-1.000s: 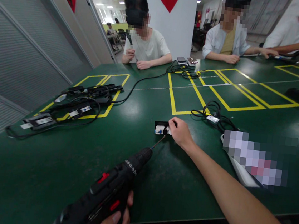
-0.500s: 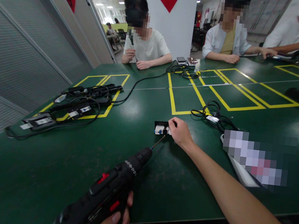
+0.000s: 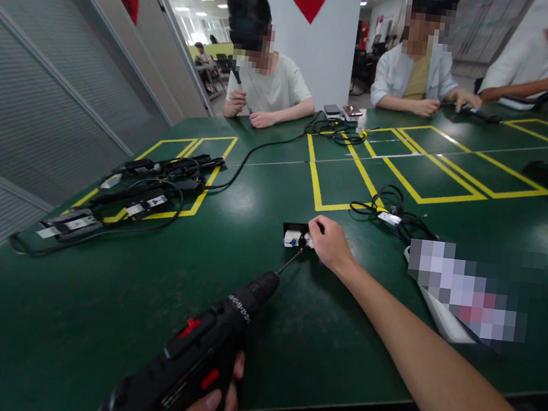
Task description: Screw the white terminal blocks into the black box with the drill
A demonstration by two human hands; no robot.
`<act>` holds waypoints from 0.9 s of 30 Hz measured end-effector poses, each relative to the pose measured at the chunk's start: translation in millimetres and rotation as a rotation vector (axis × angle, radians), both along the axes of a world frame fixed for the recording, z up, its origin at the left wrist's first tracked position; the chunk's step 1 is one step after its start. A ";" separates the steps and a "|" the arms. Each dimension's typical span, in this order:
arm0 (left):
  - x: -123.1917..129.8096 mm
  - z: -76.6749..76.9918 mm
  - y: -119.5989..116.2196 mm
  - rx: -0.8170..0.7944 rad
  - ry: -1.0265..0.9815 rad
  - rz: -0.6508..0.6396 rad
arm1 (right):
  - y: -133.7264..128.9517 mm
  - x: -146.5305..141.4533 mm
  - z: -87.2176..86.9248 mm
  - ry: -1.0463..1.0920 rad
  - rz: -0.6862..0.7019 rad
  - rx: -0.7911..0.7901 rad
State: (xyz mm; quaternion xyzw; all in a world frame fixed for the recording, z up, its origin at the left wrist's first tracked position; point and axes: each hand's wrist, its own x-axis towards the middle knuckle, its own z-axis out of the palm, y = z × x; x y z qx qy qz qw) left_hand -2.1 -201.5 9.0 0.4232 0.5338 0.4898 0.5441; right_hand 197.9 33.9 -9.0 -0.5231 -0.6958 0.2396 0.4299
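My left hand [image 3: 215,400] is wrapped around the handle of a black power drill [image 3: 199,342] with red switches. A long thin bit [image 3: 290,261] extends from its chuck to the lower edge of a small black-and-white part [image 3: 293,238] with a blue spot. Whether the tip touches the part, I cannot tell. My right hand [image 3: 330,241] grips the right end of this part with closed fingers, on the green table [image 3: 142,322]. The fingers hide that end.
Black cables and power strips [image 3: 152,185] lie at the left. A cable coil [image 3: 388,202] and a white-edged object [image 3: 444,317], blurred on top, are on the right. Yellow tape [image 3: 343,209] marks rectangles. Across the table, one person [image 3: 272,86] holds a screwdriver-like tool; others sit further right.
My hands, the drill and the part stay in place. Across the table at the right, a person's hand has moved left with a dark object beside it. The other person's tool has tilted slightly.
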 end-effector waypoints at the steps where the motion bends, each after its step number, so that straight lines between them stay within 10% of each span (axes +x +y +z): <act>1: 0.2 0.0 0.0 0.008 0.004 0.002 | 0.0 0.1 0.1 -0.001 0.000 -0.001; 27: -6.0 -13.0 0.4 0.053 -0.032 -0.043 | 0.7 0.0 0.4 -0.008 -0.005 0.004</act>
